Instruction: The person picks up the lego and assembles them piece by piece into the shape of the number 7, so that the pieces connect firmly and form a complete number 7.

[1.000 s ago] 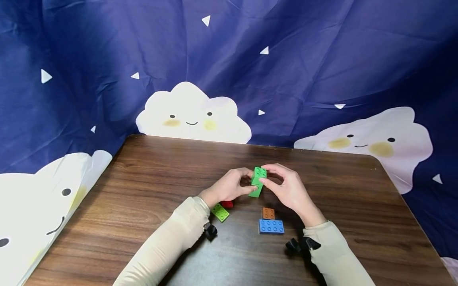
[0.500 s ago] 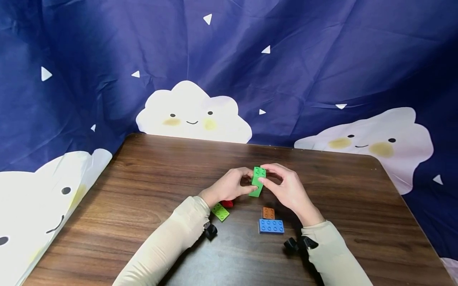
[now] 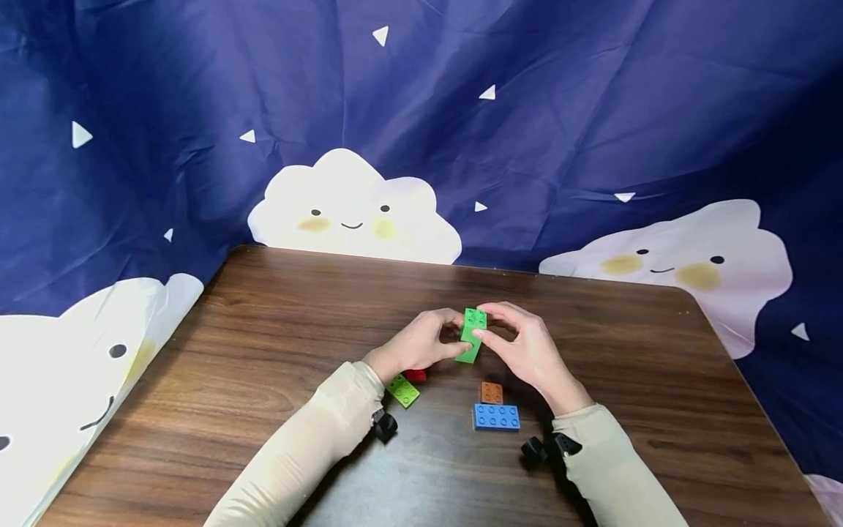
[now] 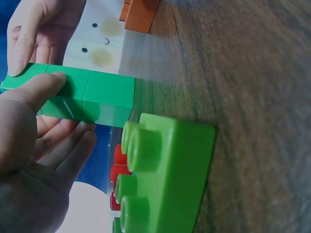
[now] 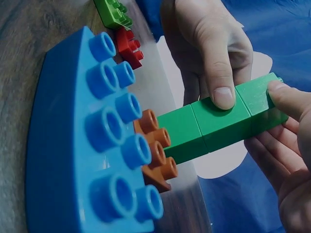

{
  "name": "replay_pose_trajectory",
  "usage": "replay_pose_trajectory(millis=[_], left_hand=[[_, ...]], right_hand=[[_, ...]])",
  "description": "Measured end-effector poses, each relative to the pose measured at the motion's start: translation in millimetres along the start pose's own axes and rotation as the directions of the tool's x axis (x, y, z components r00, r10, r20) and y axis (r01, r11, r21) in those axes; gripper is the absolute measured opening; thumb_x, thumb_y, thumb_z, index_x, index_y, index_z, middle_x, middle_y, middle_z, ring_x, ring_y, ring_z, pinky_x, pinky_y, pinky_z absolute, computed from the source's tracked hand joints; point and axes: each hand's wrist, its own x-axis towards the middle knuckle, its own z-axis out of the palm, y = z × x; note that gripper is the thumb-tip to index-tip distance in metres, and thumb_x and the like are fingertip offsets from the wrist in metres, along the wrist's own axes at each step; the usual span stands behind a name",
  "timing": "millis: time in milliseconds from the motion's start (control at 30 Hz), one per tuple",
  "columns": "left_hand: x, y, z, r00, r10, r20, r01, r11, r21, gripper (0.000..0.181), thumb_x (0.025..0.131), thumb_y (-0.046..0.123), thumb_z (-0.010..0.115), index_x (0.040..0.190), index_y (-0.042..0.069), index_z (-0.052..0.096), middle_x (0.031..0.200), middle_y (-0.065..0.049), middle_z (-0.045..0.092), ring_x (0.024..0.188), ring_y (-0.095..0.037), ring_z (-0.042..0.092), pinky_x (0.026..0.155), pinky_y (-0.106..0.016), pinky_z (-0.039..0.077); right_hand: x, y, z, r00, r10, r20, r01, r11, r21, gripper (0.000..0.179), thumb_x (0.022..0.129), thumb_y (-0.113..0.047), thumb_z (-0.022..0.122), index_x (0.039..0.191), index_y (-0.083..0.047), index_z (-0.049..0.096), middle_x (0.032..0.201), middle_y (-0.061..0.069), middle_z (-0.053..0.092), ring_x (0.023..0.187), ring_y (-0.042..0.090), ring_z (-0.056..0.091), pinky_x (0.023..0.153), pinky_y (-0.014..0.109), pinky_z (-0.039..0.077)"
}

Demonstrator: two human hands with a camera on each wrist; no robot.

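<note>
A tower of three green toy building bricks (image 3: 469, 356) stands upright on the table, its joints clearly visible in the left wrist view, where the lowest brick (image 4: 111, 91) lies beyond the fingers. My left hand (image 3: 420, 342) pinches the middle brick (image 5: 219, 121) between thumb and fingers. Around the top brick (image 5: 257, 95), studs upward, my right hand (image 3: 530, 350) closes its thumb and fingertips. Partly under the left wrist lie a light green brick (image 3: 403, 391) and a red brick (image 3: 416, 375). Nearer the right wrist are an orange brick (image 3: 491, 393) and a blue brick (image 3: 497, 417).
The brown wooden table (image 3: 316, 307) reaches back to a dark blue cloth (image 3: 421, 88) printed with white clouds. A black wrist camera (image 3: 385, 426) sits at the left cuff, another black camera (image 3: 535, 451) at the right one.
The top green brick, slightly offset to the right a second ago, now sits flush on the tower. Both hands keep their hold; the right has shifted very slightly left.
</note>
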Motion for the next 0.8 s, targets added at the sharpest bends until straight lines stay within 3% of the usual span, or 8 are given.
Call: replay_pose_trajectory(millis=[800], left_hand=[[-2.9,1.0,0.8,1.0,-0.029,0.005,0.029,1.0,0.0,0.026,0.1,0.017,0.079,0.123,0.006,0.073,0.118,-0.006,0.076,0.11,-0.02,0.071,0.098,-0.029,0.059]], right_hand=[[-0.4,4.0,2.6,0.998,0.05,0.027,-0.052,0.998,0.043,0.035,0.098,-0.014,0.081,0.132,-0.009,0.073,0.127,0.008,0.077,0.116,0.02,0.071,0.108,0.041,0.058]])
